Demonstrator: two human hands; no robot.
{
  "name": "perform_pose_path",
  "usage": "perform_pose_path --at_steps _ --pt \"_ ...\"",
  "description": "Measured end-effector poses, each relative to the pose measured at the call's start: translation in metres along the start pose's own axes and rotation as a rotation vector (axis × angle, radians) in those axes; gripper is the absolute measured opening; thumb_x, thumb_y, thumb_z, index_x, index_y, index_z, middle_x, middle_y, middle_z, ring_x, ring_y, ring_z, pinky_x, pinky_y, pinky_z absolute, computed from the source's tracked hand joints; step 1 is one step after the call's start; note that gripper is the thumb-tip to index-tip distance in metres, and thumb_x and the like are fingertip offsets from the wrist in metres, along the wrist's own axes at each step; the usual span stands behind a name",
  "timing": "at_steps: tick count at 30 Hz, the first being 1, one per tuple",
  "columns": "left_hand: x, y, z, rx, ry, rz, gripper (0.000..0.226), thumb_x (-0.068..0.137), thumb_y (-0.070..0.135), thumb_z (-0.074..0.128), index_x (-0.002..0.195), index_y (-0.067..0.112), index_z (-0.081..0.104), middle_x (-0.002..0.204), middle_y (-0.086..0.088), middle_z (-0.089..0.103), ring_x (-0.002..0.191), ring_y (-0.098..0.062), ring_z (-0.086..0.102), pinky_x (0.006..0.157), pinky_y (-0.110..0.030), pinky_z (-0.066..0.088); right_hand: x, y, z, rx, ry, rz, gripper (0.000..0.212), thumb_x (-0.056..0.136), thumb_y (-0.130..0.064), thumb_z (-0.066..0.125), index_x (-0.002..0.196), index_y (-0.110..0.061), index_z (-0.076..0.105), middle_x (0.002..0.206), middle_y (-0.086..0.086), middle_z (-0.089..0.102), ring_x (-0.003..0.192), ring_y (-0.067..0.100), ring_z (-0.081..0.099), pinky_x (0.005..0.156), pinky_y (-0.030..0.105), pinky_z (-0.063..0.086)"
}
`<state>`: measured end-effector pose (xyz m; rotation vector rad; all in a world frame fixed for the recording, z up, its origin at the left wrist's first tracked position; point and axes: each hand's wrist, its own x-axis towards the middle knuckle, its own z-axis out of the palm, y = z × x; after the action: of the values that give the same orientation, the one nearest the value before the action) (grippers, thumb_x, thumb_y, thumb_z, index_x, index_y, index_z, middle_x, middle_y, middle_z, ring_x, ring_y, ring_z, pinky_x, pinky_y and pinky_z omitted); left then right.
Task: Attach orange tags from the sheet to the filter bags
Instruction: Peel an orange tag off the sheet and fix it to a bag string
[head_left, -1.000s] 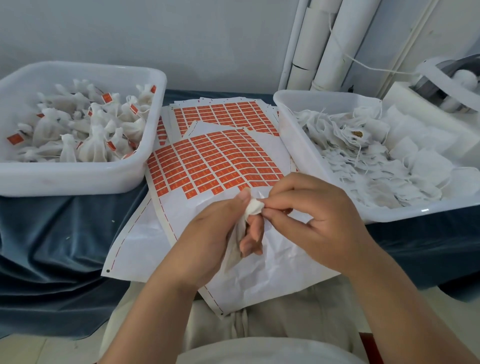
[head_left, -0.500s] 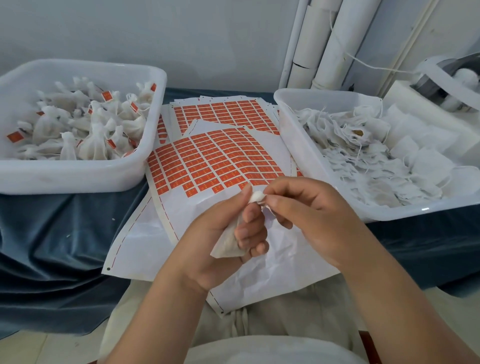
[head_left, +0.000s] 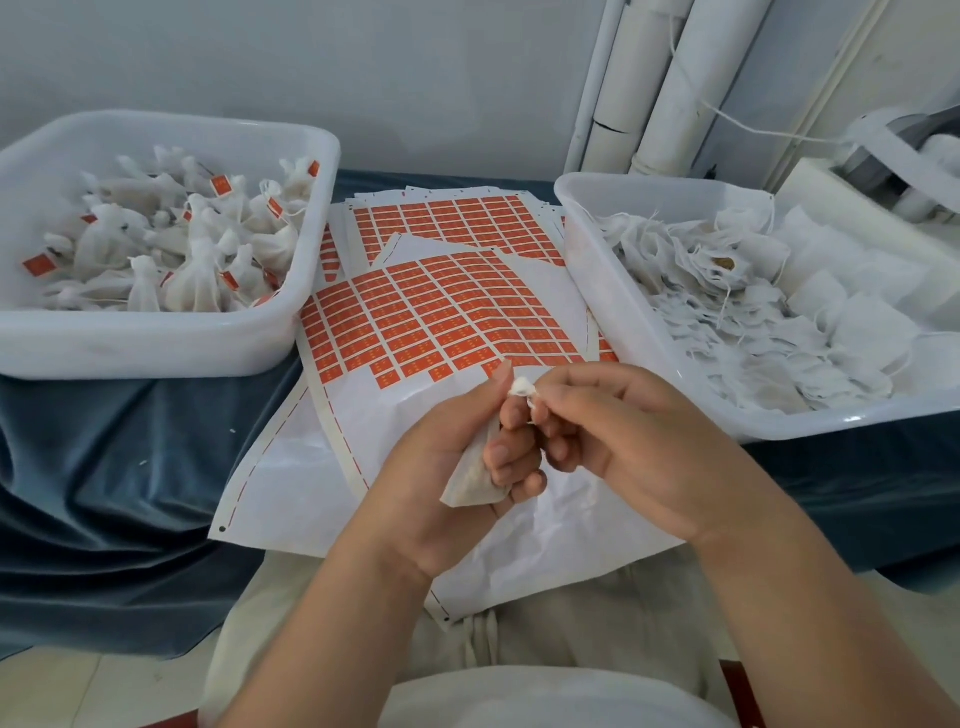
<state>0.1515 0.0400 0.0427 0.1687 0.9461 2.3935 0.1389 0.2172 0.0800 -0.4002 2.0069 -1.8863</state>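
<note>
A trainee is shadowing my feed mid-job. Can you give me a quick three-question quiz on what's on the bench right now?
1. True or false: the left hand grips a filter bag.
2. Which tub holds bags that already carry orange tags? A) left tub B) right tub
3. Fill in: the top tag sheet lies ____ the two tubs.
Key: 1 true; 2 A; 3 between.
</note>
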Motion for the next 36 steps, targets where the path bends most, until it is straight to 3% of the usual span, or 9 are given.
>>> perform_pose_path --at_steps 3,6,13,18,21,25,30,33,36 --pt "-0.001 0.000 -0.002 -0.011 -0.027 0.003 0.040 0.104 0.043 0.055 0.072 0.020 0.063 0.054 0.007 0.051 0.051 -0.006 0.048 0.067 -0.025 0.051 -0.005 -0.004 0.000 -0.354 0.056 -0.072 0.028 0.093 -0.055 0.054 0.086 -0.034 0.073 0.076 -0.008 0.066 0.072 0.007 0.061 0.071 0.023 0.051" --pt "-0.001 0.002 -0.004 -0.018 -0.058 0.008 0.038 0.103 0.043 0.060 0.072 0.022 0.064 0.054 0.008 0.051 0.052 -0.006 0.048 0.068 -0.025 0.051 -0.007 -0.006 0.006 -0.515 0.100 -0.214 0.022 0.097 -0.050 0.050 0.084 -0.043 0.066 0.077 -0.014 0.065 0.074 0.006 0.062 0.070 0.015 0.047" --pt "-0.002 0.006 -0.007 -0.097 -0.071 0.017 0.038 0.104 0.042 0.057 0.073 0.021 0.063 0.056 0.007 0.053 0.053 -0.007 0.050 0.071 -0.024 0.051 -0.005 0.001 0.024 -0.600 0.426 -0.496 0.014 0.096 -0.036 0.070 0.102 -0.024 0.069 0.082 -0.011 0.065 0.081 0.015 0.066 0.068 0.021 0.053" --pt "-0.002 0.005 -0.006 -0.058 -0.043 0.042 0.034 0.099 0.047 0.065 0.075 0.022 0.062 0.059 0.007 0.053 0.056 -0.006 0.050 0.073 -0.025 0.049 -0.004 0.005 0.018 -0.916 0.416 -0.748 0.017 0.101 -0.016 0.066 0.111 -0.010 0.079 0.103 -0.004 0.076 0.098 0.003 0.066 0.086 0.017 0.050" --pt "-0.002 0.005 -0.008 -0.014 -0.003 0.060 0.037 0.101 0.049 0.061 0.074 0.024 0.061 0.059 0.007 0.052 0.056 -0.006 0.049 0.075 -0.026 0.047 -0.003 0.007 0.018 -0.897 0.406 -0.770 0.024 0.102 -0.023 0.065 0.116 -0.009 0.078 0.107 -0.002 0.077 0.102 0.006 0.069 0.090 0.019 0.051" --pt "-0.001 0.005 -0.006 0.048 -0.020 0.075 0.041 0.103 0.052 0.057 0.075 0.022 0.059 0.061 0.004 0.052 0.058 -0.009 0.049 0.078 -0.032 0.043 0.000 0.013 0.024 -0.766 0.473 -0.759 0.016 0.102 -0.019 0.066 0.104 -0.012 0.079 0.098 -0.007 0.077 0.096 0.004 0.068 0.084 0.016 0.048" --pt "-0.002 0.002 0.002 0.183 0.046 0.147 0.043 0.087 0.062 0.072 0.072 0.024 0.061 0.062 0.004 0.049 0.060 -0.011 0.047 0.078 -0.032 0.047 0.003 0.022 0.025 -0.825 0.613 -0.779 0.017 0.104 -0.013 0.061 0.095 -0.003 0.072 0.090 -0.002 0.069 0.087 0.003 0.059 0.082 0.012 0.043" --pt "-0.001 -0.001 0.010 0.251 0.149 0.203 0.038 0.096 0.054 0.065 0.076 0.022 0.065 0.070 0.002 0.052 0.064 -0.011 0.051 0.079 -0.032 0.051 0.005 0.024 0.026 -0.803 0.665 -0.787 0.018 0.105 -0.012 0.058 0.094 -0.003 0.069 0.090 -0.010 0.060 0.087 -0.005 0.052 0.082 0.012 0.040" --pt "0.000 -0.005 0.015 0.253 0.216 0.244 0.035 0.099 0.047 0.060 0.089 0.014 0.066 0.073 -0.001 0.058 0.068 -0.013 0.056 0.079 -0.029 0.055 0.007 0.028 0.028 -0.806 0.693 -0.762 0.016 0.104 -0.011 0.058 0.094 -0.004 0.067 0.090 -0.011 0.059 0.085 0.000 0.054 0.080 0.014 0.041"
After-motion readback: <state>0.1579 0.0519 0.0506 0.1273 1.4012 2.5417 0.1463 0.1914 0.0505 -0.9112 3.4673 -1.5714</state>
